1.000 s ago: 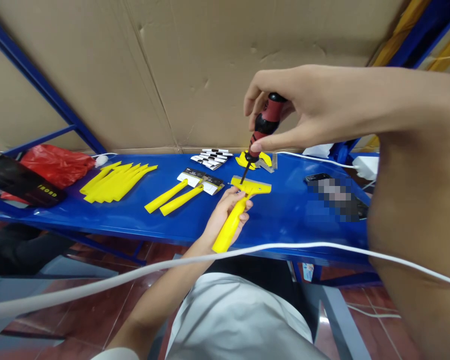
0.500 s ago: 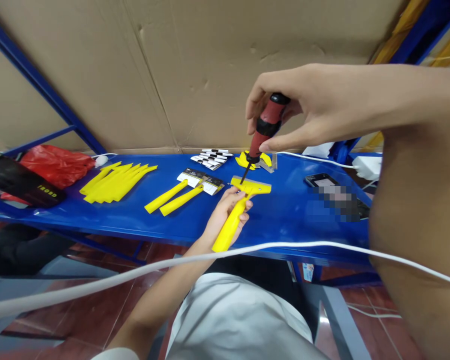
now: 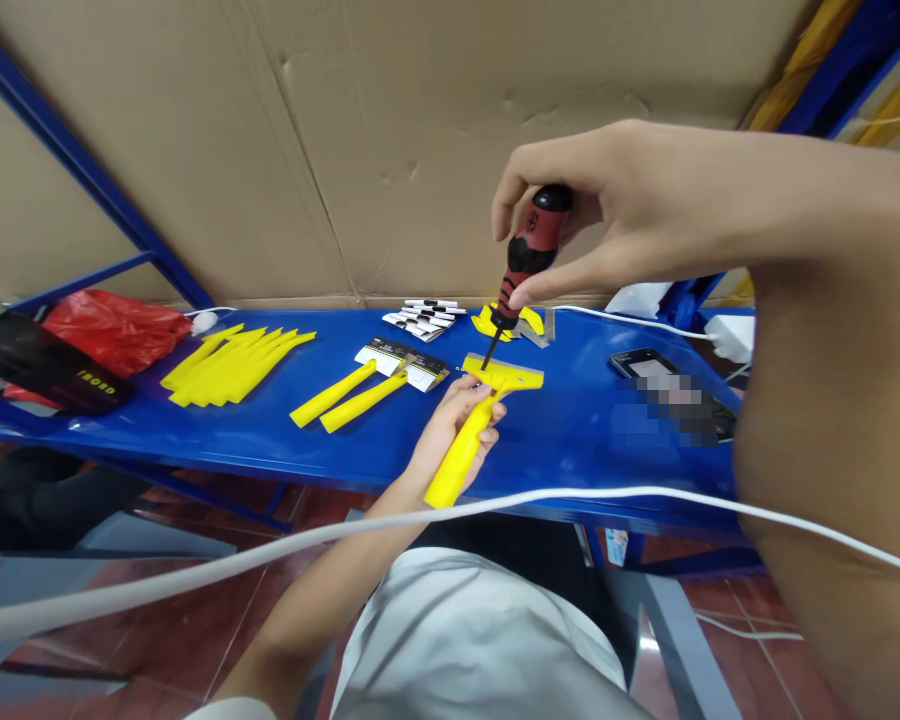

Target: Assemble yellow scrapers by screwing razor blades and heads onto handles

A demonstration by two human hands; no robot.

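Observation:
My left hand (image 3: pixel 450 425) is closed around a yellow scraper (image 3: pixel 459 455), just under its wide head. My right hand (image 3: pixel 592 215) grips a red and black screwdriver (image 3: pixel 532 240) by the handle, thumb and fingers around it. The screwdriver stands tilted, its tip on the left part of the scraper head, where a screw would be too small to make out. A second screw shows on the head's right part. Behind the head lie small yellow parts and metal blades (image 3: pixel 536 332). Two yellow handles with packaged heads (image 3: pixel 360 400) rest to the left of my left hand.
Several yellow handles (image 3: pixel 232 370) lie in a row on the blue table (image 3: pixel 330 455), with folded cards (image 3: pixel 424 318) at the back. A phone (image 3: pixel 667 385) lies right, a red bag (image 3: pixel 112 335) and a black tool (image 3: pixel 37 355) left. A white cable (image 3: pixel 555 492) crosses in front.
The screwdriver's handle has turned a little in my right hand, and that hand's fingers have shifted slightly. The scraper and my left hand stay nearly in place.

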